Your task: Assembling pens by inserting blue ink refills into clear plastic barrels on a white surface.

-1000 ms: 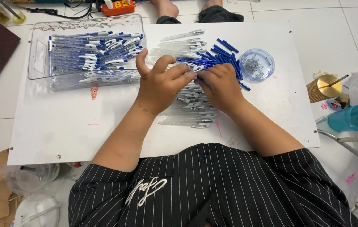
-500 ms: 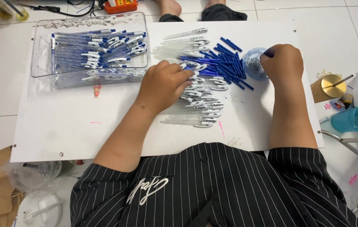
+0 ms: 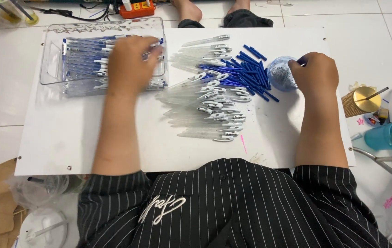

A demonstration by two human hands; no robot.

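My left hand (image 3: 129, 64) hovers, blurred, over the clear plastic tray (image 3: 51, 69) of finished blue-and-white pens (image 3: 83, 59). Its fingers are curled around what looks like one pen. My right hand (image 3: 315, 73) rests at the rim of a small clear cup (image 3: 279, 74) of tiny grey parts, with its fingertips hidden at the cup's edge. Between the hands lie a heap of clear pen barrels (image 3: 209, 108) and a pile of blue pen pieces (image 3: 246, 73), all on a white board (image 3: 67, 138).
Another person's feet (image 3: 191, 9) show beyond the board's far edge, next to an orange power strip (image 3: 136, 8). On the right are a gold cup (image 3: 360, 101), a teal cup (image 3: 391, 135) and a metal frame (image 3: 389, 160). Clear lidded cups (image 3: 39, 190) sit lower left.
My left hand has moved from the barrel heap leftward to the tray. My right hand left the heap earlier and stays at the small cup.
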